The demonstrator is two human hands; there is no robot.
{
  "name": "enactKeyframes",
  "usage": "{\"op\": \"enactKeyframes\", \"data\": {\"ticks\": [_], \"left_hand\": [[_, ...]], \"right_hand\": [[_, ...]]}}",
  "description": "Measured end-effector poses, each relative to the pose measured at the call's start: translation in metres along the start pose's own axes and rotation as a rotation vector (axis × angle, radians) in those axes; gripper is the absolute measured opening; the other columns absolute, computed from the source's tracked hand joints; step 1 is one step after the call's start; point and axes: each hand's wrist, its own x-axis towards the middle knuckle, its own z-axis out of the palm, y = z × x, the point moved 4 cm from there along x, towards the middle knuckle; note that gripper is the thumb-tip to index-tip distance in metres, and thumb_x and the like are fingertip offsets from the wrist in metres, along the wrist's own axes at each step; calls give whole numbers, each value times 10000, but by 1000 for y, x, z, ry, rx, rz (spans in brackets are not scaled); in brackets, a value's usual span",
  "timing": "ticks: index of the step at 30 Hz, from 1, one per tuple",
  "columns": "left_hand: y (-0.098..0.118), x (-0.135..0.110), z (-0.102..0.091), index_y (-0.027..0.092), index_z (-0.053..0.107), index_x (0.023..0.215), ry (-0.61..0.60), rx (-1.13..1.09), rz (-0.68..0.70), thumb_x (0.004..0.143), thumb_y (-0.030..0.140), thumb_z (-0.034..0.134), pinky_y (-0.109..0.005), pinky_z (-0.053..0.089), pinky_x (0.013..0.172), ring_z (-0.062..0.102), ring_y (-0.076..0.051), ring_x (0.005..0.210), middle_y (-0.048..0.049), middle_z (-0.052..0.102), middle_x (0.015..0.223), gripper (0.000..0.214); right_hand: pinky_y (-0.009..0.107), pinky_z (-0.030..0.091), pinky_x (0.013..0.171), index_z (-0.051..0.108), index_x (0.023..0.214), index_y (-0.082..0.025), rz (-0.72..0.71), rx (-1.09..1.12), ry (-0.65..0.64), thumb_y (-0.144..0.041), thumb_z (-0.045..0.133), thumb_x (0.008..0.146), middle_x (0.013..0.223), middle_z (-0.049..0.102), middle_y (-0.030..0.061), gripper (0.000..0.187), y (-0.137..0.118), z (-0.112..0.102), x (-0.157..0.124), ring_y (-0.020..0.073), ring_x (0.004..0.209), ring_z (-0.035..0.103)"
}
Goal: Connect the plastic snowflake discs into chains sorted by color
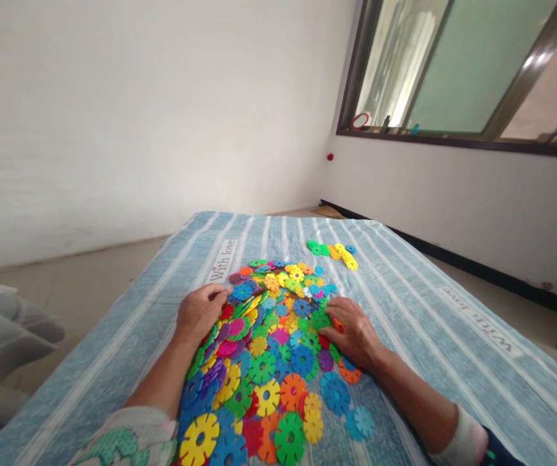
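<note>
A large heap of colourful notched plastic discs (pixel 259 369), shaped like flowers or snowflakes, spreads over the striped cloth. At the heap's upper left edge is my left hand (pixel 203 310), its fingers curled and the thumb close to the index finger. Whatever lies between those fingertips is hidden. Along the right edge rests my right hand (pixel 356 329), thumb and fingers apart, touching green and red discs. Leaning discs form a row beside my left forearm, while bigger yellow, green and blue ones lie nearest to me.
A light blue striped cloth (pixel 404 291) covers the table. Farther back, a small group of green, yellow and blue discs (pixel 339 252) lies apart from the heap. White walls stand behind and to the right, with a window (pixel 472 71). A pale translucent object (pixel 11 343) is at the left.
</note>
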Motion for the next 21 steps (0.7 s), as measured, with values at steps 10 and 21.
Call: {"op": "enactKeyframes", "data": {"ticks": [10,21], "left_hand": [[0,0,0,255,719,753,12,-9,19,693,393,518,-269,477,696,685,-215,798,2,767,803,252],[-2,2,0,257,718,732,-2,-6,-22,669,409,510,-296,475,705,685,-238,794,-7,760,792,266]], "right_hand": [[406,501,886,681,855,-220,150,175,-17,-209,637,788,956,698,70,81,2,2,0,237,967,627],[357,528,800,719,725,-188,383,422,75,-304,620,759,874,735,62,157,56,-19,54,224,846,681]]}}
